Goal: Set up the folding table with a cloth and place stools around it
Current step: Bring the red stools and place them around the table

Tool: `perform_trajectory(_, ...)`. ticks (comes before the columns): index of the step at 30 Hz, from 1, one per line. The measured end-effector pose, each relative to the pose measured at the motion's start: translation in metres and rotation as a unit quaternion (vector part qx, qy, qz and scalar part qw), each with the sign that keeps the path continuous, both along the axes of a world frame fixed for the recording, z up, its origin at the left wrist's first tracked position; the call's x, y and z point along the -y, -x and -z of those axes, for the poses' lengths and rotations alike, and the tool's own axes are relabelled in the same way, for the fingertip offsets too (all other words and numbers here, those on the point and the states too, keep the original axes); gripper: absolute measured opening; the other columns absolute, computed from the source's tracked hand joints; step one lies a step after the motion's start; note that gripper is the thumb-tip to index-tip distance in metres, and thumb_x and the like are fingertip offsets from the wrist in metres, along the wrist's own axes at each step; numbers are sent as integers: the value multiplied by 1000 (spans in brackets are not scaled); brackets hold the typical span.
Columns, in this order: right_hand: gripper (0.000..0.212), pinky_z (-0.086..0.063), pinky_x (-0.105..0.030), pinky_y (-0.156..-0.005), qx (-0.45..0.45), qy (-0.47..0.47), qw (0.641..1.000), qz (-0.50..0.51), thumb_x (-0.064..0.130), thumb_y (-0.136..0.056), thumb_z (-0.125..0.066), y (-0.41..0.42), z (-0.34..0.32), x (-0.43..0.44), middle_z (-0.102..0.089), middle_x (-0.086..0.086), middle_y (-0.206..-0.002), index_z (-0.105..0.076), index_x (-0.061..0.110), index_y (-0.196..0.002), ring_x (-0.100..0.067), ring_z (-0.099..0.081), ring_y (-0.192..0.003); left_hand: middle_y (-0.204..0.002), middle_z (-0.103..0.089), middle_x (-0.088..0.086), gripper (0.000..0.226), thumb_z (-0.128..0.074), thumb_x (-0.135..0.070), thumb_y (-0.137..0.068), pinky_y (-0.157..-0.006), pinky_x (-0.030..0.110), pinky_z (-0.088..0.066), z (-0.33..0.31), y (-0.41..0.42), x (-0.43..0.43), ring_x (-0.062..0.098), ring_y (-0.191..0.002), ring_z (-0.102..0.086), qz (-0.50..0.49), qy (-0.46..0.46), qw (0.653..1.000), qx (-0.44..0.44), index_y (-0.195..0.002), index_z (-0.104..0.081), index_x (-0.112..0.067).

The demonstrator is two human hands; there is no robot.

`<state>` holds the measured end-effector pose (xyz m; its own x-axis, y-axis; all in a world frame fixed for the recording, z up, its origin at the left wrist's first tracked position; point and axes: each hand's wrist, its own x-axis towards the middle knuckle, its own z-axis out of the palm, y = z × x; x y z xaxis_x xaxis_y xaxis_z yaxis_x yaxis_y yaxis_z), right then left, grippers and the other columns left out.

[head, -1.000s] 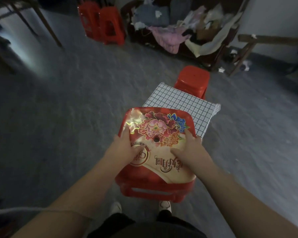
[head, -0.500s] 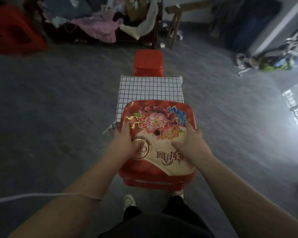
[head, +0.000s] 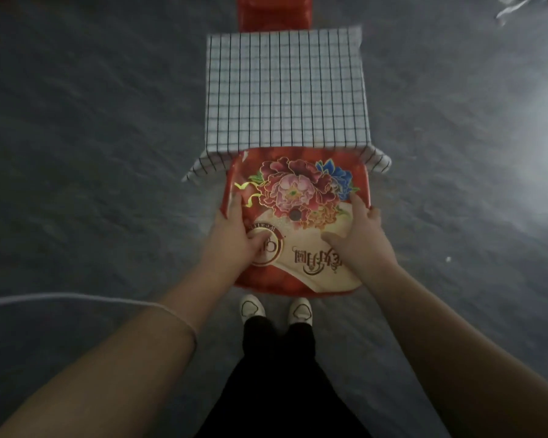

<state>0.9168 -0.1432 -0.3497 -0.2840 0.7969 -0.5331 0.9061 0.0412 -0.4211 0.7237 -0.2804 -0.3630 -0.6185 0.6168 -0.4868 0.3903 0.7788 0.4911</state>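
**A:** Where is the stool (head: 293, 191)?

**B:** At the near edge of the cloth-covered surface (head: 285, 90). The left hand (head: 231, 235) and right hand (head: 361, 238) grip its side rims, thumbs on the flowered seat, fingers (head: 236, 200) curled over the edges. I cannot tell whether its legs touch the floor (head: 108, 184).

**A:** How should it be set down?

**B:** I'd lower it level and square to that edge, clear of the hanging corners of the cloth (head: 377, 161) and of the shoes (head: 252, 308), opposite the far stool (head: 274, 11).

Plain home-like room: bare grey floor (head: 92, 153), cloth-covered table (head: 285, 90), red stool (head: 298, 184).
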Motion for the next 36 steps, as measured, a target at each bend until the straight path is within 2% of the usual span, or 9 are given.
perform_trajectory(7,98,-55,-57,-90,-10,15,1000,8,47,-78,-75,-4,160,4,-17,-2,-159,-7,47,-149,-32,-47,-132,-147,-33,8,105,-75,-54,-79,-104,52,-47,156,-9,7,30,-124,-54,-16,18,1000,1,-154,-2,-44)
perform_trajectory(11,99,-54,-58,-90,0,16,1000,-1,49,-77,-75,-4,238,7,-17,-3,-159,-7,47,-148,-33,-47,-133,-148,-33,10,103,-74,-53,-81,-104,51,-48,230,-11,11,30,-126,-52,-17,21,1000,0,-155,-3,-41)
perform_trajectory(15,100,-55,-58,-89,14,12,1000,-8,51,-77,-75,-3,290,6,-15,-3,-160,-6,49,-149,-33,-46,-134,-148,-33,10,101,-70,-56,-83,-100,47,-49,276,-12,12,29,-124,-52,-5,28,999,-22,-156,-1,-40)
perform_trajectory(20,101,-50,-61,-95,36,5,999,-19,56,-78,-70,-7,310,2,-8,-2,-163,2,53,-147,-35,-38,-141,-153,-26,11,99,-67,-61,-82,-97,53,-51,292,-12,9,32,-128,-49,-2,38,998,-43,-153,-1,-43)
perform_trajectory(25,96,-37,-62,-110,73,60,995,-40,47,-87,-66,-1,288,-2,10,-1,-165,5,45,-153,-38,-16,-149,-159,-19,10,98,-65,-57,-84,-98,56,-51,271,-5,4,35,-129,-51,32,93,995,-17,-152,4,-45)
perform_trajectory(28,77,-31,-59,-114,75,46,992,-94,40,-93,-58,9,236,-4,-8,-4,-165,-15,30,-157,-36,-14,-149,-155,-29,9,86,-63,-51,-87,-94,54,-53,222,4,2,31,-120,-57,73,113,991,-8,-153,-8,-42)
perform_trajectory(30,66,-32,-56,-114,54,19,991,-123,37,-94,-54,19,181,-4,-23,-6,-162,-27,23,-154,-34,-20,-147,-141,-45,10,67,-58,-46,-90,-91,51,-54,168,12,0,30,-114,-59,88,103,991,-12,-147,-26,-33)
perform_trajectory(32,62,-30,-53,-116,40,-5,987,-157,35,-96,-50,28,119,-2,-27,-8,-160,-30,19,-153,-31,-19,-148,-133,-54,11,52,-52,-43,-96,-92,47,-52,104,22,-1,31,-115,-58,91,93,991,-35,-141,-36,-24)
perform_trajectory(36,60,-29,-53,-117,-2,-55,978,-203,37,-97,-46,42,-8,5,-28,-6,-160,-31,19,-152,-26,-16,-150,-144,-49,15,59,-50,-32,-98,-104,45,-43,-29,34,7,32,-129,-49,81,52,992,-86,-151,-33,-14)
